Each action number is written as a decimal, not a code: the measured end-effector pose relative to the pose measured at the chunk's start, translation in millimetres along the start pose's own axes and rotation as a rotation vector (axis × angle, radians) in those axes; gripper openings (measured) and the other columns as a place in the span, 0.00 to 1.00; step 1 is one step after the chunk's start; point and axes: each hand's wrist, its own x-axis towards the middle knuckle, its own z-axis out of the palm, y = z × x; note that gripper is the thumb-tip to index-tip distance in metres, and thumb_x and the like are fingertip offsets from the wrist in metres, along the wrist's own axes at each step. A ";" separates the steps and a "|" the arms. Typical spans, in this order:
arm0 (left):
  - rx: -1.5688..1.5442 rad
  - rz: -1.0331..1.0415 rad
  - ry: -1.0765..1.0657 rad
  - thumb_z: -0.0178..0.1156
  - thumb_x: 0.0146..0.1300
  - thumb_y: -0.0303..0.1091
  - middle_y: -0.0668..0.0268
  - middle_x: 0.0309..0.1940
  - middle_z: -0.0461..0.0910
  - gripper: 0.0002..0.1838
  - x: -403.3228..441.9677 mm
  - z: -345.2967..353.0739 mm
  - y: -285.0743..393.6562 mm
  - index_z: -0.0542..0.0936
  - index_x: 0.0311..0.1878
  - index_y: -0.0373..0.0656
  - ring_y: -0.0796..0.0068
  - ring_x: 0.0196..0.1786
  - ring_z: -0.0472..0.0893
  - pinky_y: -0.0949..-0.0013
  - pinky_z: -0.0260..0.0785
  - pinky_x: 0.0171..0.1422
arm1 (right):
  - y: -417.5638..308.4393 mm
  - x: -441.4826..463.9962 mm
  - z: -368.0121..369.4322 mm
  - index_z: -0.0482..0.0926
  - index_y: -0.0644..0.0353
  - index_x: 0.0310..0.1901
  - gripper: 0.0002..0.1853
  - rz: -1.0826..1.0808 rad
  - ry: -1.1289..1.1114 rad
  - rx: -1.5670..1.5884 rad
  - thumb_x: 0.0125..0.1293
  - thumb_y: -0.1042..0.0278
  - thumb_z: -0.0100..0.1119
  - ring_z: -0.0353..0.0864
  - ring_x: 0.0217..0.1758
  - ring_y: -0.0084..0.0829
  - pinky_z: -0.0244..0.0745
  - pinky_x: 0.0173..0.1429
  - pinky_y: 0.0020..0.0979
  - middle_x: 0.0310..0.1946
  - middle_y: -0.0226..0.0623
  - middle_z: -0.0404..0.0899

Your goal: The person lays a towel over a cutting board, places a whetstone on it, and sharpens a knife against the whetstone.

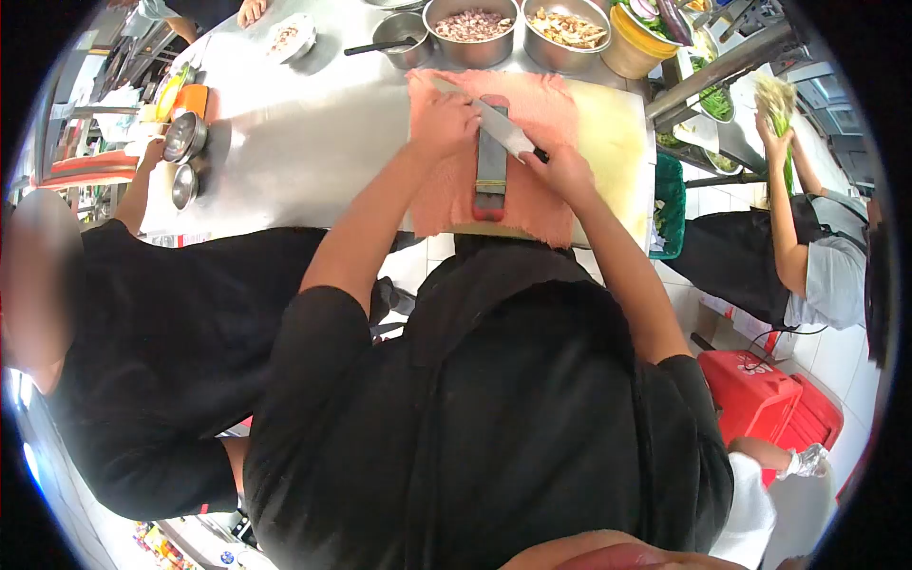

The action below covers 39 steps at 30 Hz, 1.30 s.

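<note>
My right hand (562,175) is closed round the dark handle of a kitchen knife (503,132). The blade lies slantwise across a long grey whetstone (491,163), its tip pointing to the far left. With bent fingers, my left hand (446,123) presses on the blade near the tip end, covering part of it. Under the stone is a holder with red ends (489,215). Stone and holder rest on an orange-pink cloth (442,195), which overlaps a pale yellow cutting board (613,142).
Along the back stand a pan with a dark handle (404,55), a pot of chopped reddish pieces (472,59) and a pot of brown slices (565,59). Co-workers stand on both sides; the right one's hands (774,142) hold long green stalks. A green bin (672,214) sits beside the board.
</note>
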 end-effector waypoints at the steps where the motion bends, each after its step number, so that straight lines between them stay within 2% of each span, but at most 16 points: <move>1: 0.002 -0.001 -0.043 0.63 0.70 0.41 0.61 0.60 0.85 0.14 -1.6 -0.1 -0.2 0.89 0.52 0.46 0.54 0.65 0.81 0.50 0.72 0.71 | -1.0 4.6 2.1 0.79 0.35 0.72 0.29 0.038 -0.063 -0.029 0.71 0.42 0.66 0.90 0.53 0.51 0.84 0.56 0.51 0.50 0.49 0.90; 3: 0.007 0.000 -0.127 0.63 0.70 0.41 0.61 0.59 0.85 0.15 -2.6 0.4 -2.4 0.90 0.52 0.46 0.55 0.64 0.82 0.50 0.72 0.71 | -1.2 -0.4 2.5 0.78 0.35 0.73 0.30 0.060 -0.114 -0.046 0.71 0.42 0.66 0.89 0.54 0.50 0.84 0.58 0.51 0.54 0.47 0.89; 6: -0.130 0.021 0.060 0.62 0.71 0.42 0.61 0.58 0.85 0.15 -34.4 -8.0 33.7 0.89 0.53 0.46 0.59 0.64 0.82 0.51 0.72 0.71 | -8.1 -38.6 -12.9 0.78 0.33 0.73 0.30 0.052 -0.133 -0.043 0.71 0.43 0.67 0.89 0.55 0.52 0.83 0.59 0.50 0.55 0.46 0.89; 9: -0.106 0.045 0.242 0.62 0.68 0.45 0.68 0.52 0.86 0.13 -35.6 13.6 24.1 0.90 0.46 0.50 0.60 0.59 0.84 0.49 0.71 0.65 | 11.3 -23.1 1.1 0.78 0.41 0.73 0.31 0.030 -0.126 0.018 0.71 0.46 0.68 0.89 0.53 0.54 0.83 0.59 0.50 0.53 0.47 0.89; 12: 0.018 0.031 0.199 0.63 0.69 0.45 0.67 0.54 0.86 0.13 -14.6 8.5 -4.9 0.90 0.48 0.51 0.60 0.60 0.83 0.49 0.71 0.66 | 5.0 10.0 15.8 0.80 0.51 0.70 0.30 -0.230 0.219 0.084 0.71 0.46 0.68 0.88 0.56 0.54 0.82 0.61 0.49 0.55 0.49 0.88; 15: 0.005 -0.050 0.084 0.60 0.72 0.45 0.63 0.60 0.85 0.17 -5.6 -4.9 -11.3 0.90 0.53 0.48 0.59 0.66 0.81 0.49 0.72 0.71 | -14.4 18.9 2.6 0.82 0.57 0.66 0.30 -0.029 0.019 0.048 0.69 0.46 0.69 0.86 0.60 0.54 0.81 0.64 0.49 0.57 0.52 0.86; 18: 0.049 -0.077 -0.192 0.59 0.73 0.45 0.64 0.63 0.84 0.17 -13.8 -13.4 9.5 0.89 0.55 0.49 0.59 0.68 0.81 0.48 0.71 0.72 | -15.3 -4.4 -5.2 0.83 0.56 0.64 0.29 0.067 -0.129 0.008 0.69 0.45 0.70 0.85 0.63 0.54 0.79 0.66 0.49 0.60 0.53 0.85; 21: -0.008 -0.032 0.082 0.58 0.73 0.46 0.64 0.64 0.84 0.17 -37.7 -3.4 24.8 0.89 0.55 0.50 0.58 0.69 0.80 0.48 0.72 0.72 | -3.2 -12.6 -1.3 0.82 0.57 0.65 0.30 0.063 -0.107 -0.036 0.68 0.45 0.70 0.86 0.62 0.54 0.79 0.66 0.50 0.59 0.53 0.85; 24: 0.087 -0.072 0.010 0.59 0.73 0.47 0.63 0.63 0.84 0.18 -22.3 1.4 6.2 0.89 0.55 0.50 0.58 0.69 0.80 0.49 0.71 0.73 | -2.8 8.5 -1.5 0.82 0.57 0.65 0.31 -0.111 0.018 0.040 0.68 0.45 0.70 0.86 0.61 0.54 0.79 0.66 0.50 0.58 0.53 0.85; 27: 0.061 -0.116 0.041 0.58 0.74 0.46 0.63 0.64 0.83 0.18 -4.7 -9.9 -10.0 0.89 0.56 0.50 0.58 0.71 0.78 0.48 0.71 0.73 | -13.3 30.3 -1.3 0.82 0.56 0.66 0.31 -0.084 0.022 0.000 0.68 0.46 0.70 0.86 0.60 0.55 0.80 0.65 0.50 0.58 0.53 0.86; 30: 0.026 -0.117 -0.108 0.57 0.75 0.46 0.63 0.64 0.83 0.18 -5.2 -15.4 -8.2 0.89 0.57 0.52 0.58 0.71 0.78 0.48 0.70 0.74 | -1.8 24.7 13.2 0.81 0.56 0.67 0.31 -0.163 0.086 0.019 0.68 0.47 0.70 0.85 0.61 0.54 0.79 0.65 0.49 0.59 0.53 0.85; 33: 0.027 -0.062 0.011 0.57 0.75 0.45 0.64 0.63 0.84 0.17 -26.6 -2.4 2.1 0.89 0.57 0.53 0.59 0.71 0.78 0.47 0.71 0.73 | -16.0 -1.9 -0.4 0.81 0.56 0.67 0.31 -0.015 -0.074 0.018 0.69 0.46 0.69 0.85 0.62 0.54 0.79 0.65 0.49 0.59 0.53 0.85; 36: 0.057 -0.069 0.053 0.57 0.75 0.45 0.63 0.64 0.84 0.17 -25.7 3.5 -6.0 0.89 0.57 0.53 0.58 0.70 0.79 0.48 0.70 0.74 | -12.9 14.1 0.9 0.81 0.57 0.67 0.32 -0.002 -0.107 0.033 0.69 0.45 0.68 0.84 0.63 0.53 0.77 0.68 0.49 0.60 0.53 0.84; 39: 0.034 -0.165 -0.046 0.56 0.75 0.45 0.63 0.66 0.83 0.18 -2.0 -10.6 -17.2 0.89 0.57 0.51 0.58 0.72 0.78 0.48 0.70 0.74 | -22.3 32.0 -1.0 0.81 0.57 0.68 0.32 -0.080 0.007 0.044 0.69 0.44 0.68 0.83 0.65 0.53 0.76 0.70 0.49 0.61 0.52 0.84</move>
